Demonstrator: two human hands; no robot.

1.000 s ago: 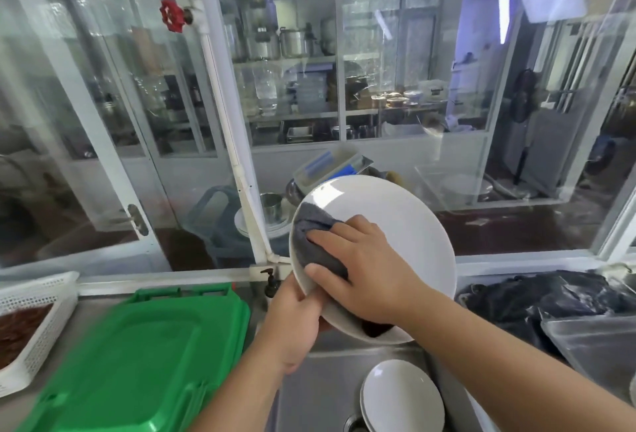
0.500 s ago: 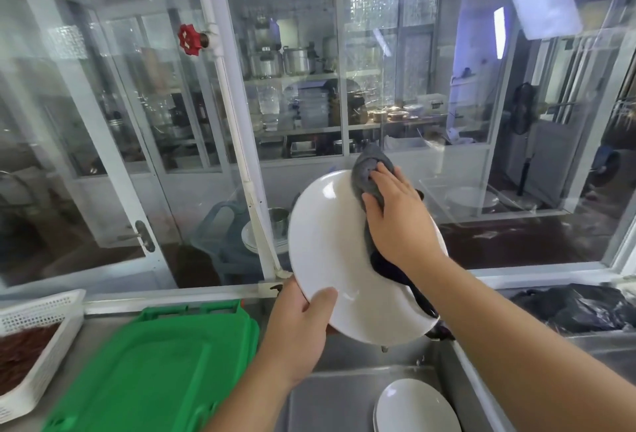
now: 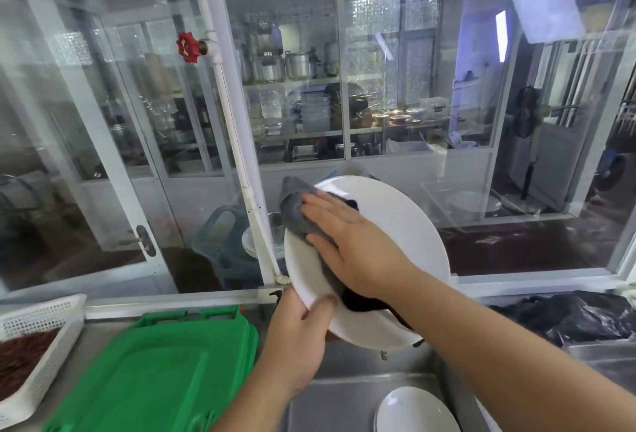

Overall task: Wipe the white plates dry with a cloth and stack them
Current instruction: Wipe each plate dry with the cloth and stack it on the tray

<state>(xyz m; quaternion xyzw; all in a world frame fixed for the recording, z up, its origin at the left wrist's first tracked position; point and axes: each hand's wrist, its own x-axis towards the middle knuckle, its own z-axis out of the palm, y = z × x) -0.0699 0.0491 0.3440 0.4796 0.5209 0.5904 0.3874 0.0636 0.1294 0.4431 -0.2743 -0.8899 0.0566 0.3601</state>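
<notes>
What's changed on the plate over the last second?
The right hand swept the grey cloth from the plate's left side up to its top rim, then back to the upper left. The left hand kept gripping the lower edge; the plate stays over the sink.

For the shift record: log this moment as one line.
step: wiping | left hand: grips white plate at lower rim | right hand: presses grey cloth flat on plate | sink: more plates waiting

- A commercial kitchen's wash-up corner, by the look of it.
- Steel sink (image 3: 344,393) and counter (image 3: 86,359) under glass partitions.
- Beyond the glass, shelves (image 3: 296,82) stacked with big metal pots (image 3: 300,65) and containers.
- A red valve (image 3: 188,47) on a white pipe.
</notes>
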